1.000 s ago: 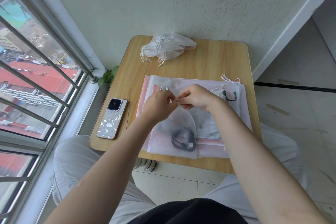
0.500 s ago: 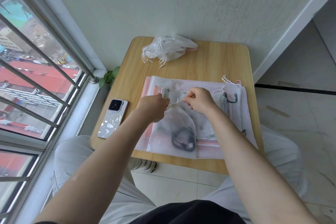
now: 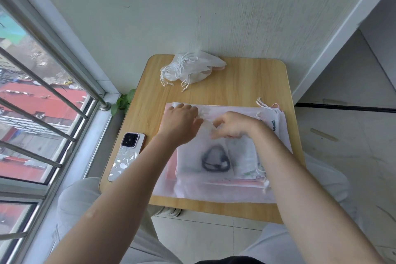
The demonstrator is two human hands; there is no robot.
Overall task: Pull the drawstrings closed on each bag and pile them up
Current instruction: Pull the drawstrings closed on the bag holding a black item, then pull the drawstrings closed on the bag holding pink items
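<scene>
A translucent white drawstring bag (image 3: 211, 170) with a coiled black cable inside lies on top of a flat stack of white and pink bags (image 3: 216, 194) on the wooden table (image 3: 246, 83). My left hand (image 3: 182, 123) rests knuckles-up on the bag's upper left edge, fingers curled onto the fabric. To its right, my right hand (image 3: 234, 124) has its fingers pinched at the bag's mouth, on what looks like the drawstring; motion blur hides the cord. A pile of cinched white bags (image 3: 192, 68) sits at the table's far left.
A phone (image 3: 126, 152) in a patterned case lies at the table's left edge, beside the window bars. More loose drawstrings (image 3: 264, 106) stick out at the stack's far right corner. A wall runs behind the table; my knees are under the near edge.
My hands were pinched together over the bag's mouth. They have since drawn apart, the left going left and away from me to the bag's corner, the right staying at the mouth.
</scene>
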